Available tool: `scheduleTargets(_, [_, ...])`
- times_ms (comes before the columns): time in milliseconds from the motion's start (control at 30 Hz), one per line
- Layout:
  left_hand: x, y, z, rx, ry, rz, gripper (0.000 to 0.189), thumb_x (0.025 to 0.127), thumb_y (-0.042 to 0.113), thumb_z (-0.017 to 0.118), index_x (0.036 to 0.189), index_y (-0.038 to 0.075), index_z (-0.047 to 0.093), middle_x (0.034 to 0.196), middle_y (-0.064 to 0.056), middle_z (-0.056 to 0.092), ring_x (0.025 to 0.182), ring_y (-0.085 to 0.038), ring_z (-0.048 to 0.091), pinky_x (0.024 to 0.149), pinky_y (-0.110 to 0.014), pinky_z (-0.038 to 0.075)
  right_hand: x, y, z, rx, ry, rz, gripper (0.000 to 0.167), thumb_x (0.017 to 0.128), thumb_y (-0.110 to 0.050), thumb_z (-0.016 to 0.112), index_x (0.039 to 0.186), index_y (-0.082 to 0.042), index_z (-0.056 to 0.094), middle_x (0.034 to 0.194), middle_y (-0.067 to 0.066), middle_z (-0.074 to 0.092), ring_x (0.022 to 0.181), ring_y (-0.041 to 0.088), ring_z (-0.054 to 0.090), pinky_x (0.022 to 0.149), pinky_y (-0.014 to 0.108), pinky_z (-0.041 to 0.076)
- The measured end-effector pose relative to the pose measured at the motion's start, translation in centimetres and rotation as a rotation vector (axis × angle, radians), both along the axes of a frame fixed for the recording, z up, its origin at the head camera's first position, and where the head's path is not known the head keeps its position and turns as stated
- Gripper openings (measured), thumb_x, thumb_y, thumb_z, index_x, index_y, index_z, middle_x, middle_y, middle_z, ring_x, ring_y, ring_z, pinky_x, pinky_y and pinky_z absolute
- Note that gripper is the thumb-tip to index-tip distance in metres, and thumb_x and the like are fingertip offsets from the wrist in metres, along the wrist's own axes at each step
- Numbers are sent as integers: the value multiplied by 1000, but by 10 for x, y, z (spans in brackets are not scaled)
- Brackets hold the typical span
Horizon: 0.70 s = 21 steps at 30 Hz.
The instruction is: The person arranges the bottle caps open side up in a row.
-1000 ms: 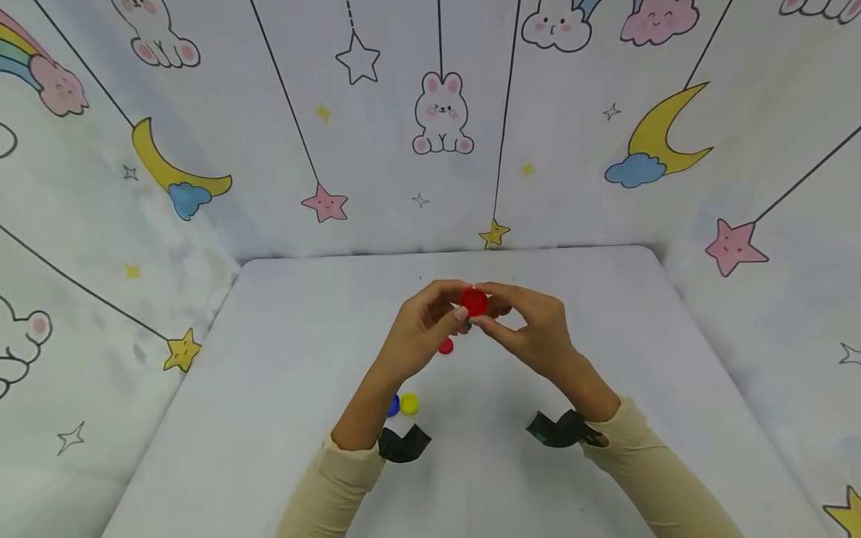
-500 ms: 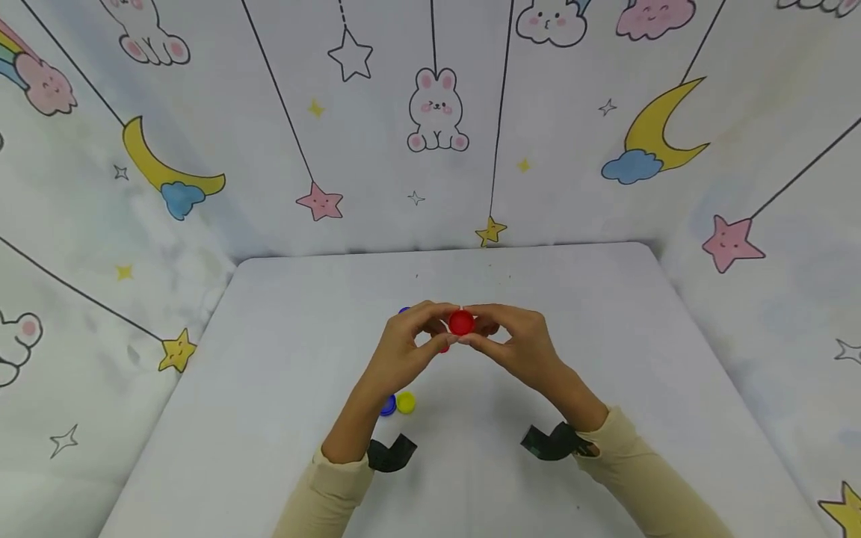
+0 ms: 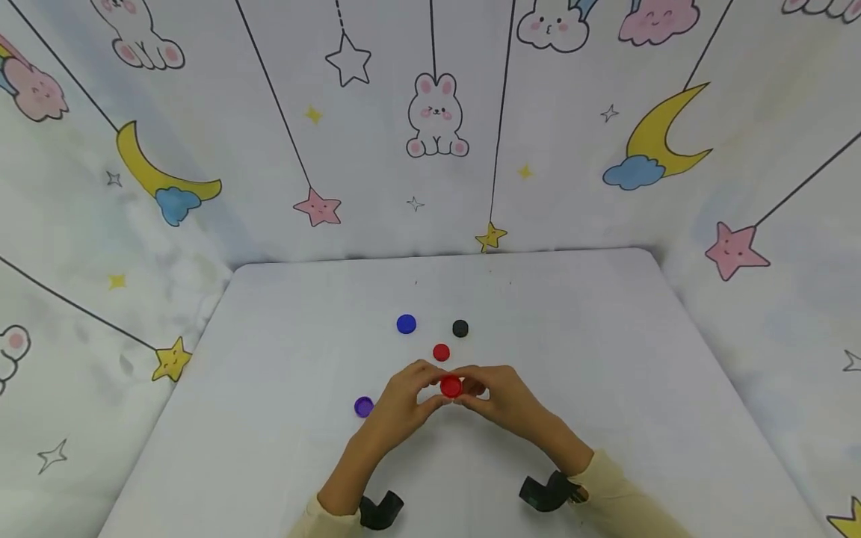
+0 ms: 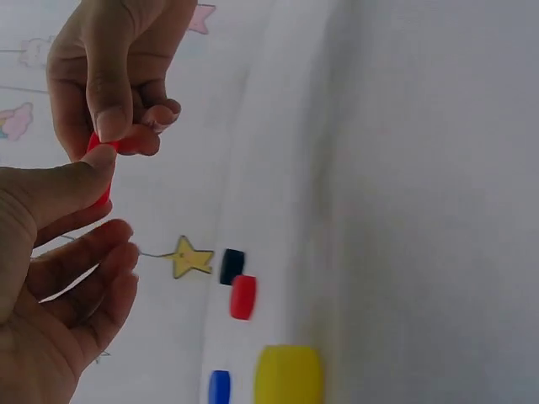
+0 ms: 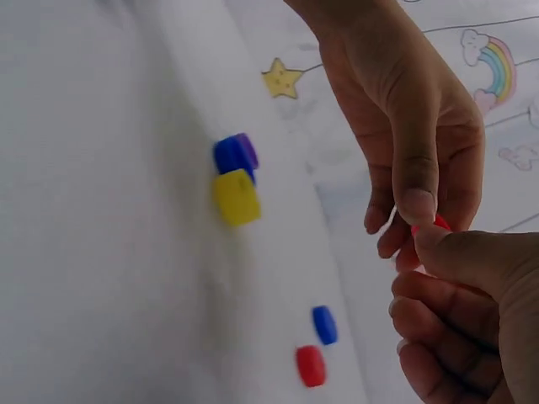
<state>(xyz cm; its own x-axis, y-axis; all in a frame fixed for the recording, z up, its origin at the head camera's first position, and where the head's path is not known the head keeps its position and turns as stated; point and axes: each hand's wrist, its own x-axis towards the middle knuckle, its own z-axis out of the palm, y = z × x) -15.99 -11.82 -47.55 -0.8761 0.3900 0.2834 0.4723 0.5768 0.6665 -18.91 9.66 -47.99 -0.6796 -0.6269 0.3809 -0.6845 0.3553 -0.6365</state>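
Both hands pinch one red bottle cap (image 3: 451,386), its hollow side facing the head camera. My left hand (image 3: 400,407) grips its left edge between thumb and forefinger; my right hand (image 3: 506,396) grips its right edge the same way. Just beyond them lies a second red cap (image 3: 441,352), with a black cap (image 3: 460,328) and a blue cap (image 3: 406,323) farther back. Beside the left hand is a purple cap (image 3: 364,406). A yellow cap (image 5: 237,198) and another blue cap (image 5: 227,158) show in the right wrist view, hidden in the head view.
The caps lie on a white table (image 3: 605,336). Behind it hangs a white cloth (image 3: 377,149) printed with stars, moons and rabbits. A black wrist strap piece (image 3: 382,511) sticks out at the left wrist, another black piece (image 3: 546,492) at the right.
Both hands have come down towards the body with the red cap between them. The blue, black and second red caps at the back are uncovered; the yellow cap is now hidden in the head view.
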Motion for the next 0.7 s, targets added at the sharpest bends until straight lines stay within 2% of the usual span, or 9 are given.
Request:
scheduleTargets(100, [7,-3,-17,-141,12,44,30,85,20,78,113,15,71,118,-3,60,113,-20,55,93,-34,53,5,-4,-21,28,-68,-13,37,81,-7,79,116,-8,68,85,-2,73,73,3,62,67,19,55])
scheduleTargets(167, [9,-5,-27,-234,49,74,28,83,25,79,110,18,73,125,-6,57,119,-22,49,98,-39,50,6,-7,-36,48,-91,-25,34,82,-6,78,114,-9,69,80,-4,71,70,1,59,65,17,53])
scheduleTargets(233, [10,-6,-36,-290,85,98,26,82,28,81,106,21,75,129,-9,55,123,-27,45,101,-46,46,7,-10,-48,55,-106,-30,33,81,-4,78,112,-10,70,77,-5,70,68,0,57,63,16,52])
scheduleTargets(333, [11,-7,-50,-338,126,119,24,79,32,82,100,21,76,128,-8,55,124,-29,43,100,-49,44,7,-13,-64,82,-129,-40,29,81,-5,77,110,-10,71,71,-7,66,64,-3,54,60,14,49])
scheduleTargets(500, [13,-9,-66,-391,160,110,24,79,30,83,100,19,74,126,-9,57,122,-29,45,100,-47,45,9,-19,-75,162,-186,-89,25,83,-12,77,107,-12,70,64,-13,57,59,-5,46,55,14,43])
scheduleTargets(700, [9,-13,-69,-441,172,116,29,80,26,83,104,16,71,124,-8,58,120,-27,49,99,-43,47,4,-30,-76,252,-103,-145,24,84,-20,77,107,-16,71,60,-15,50,55,-4,42,50,15,37])
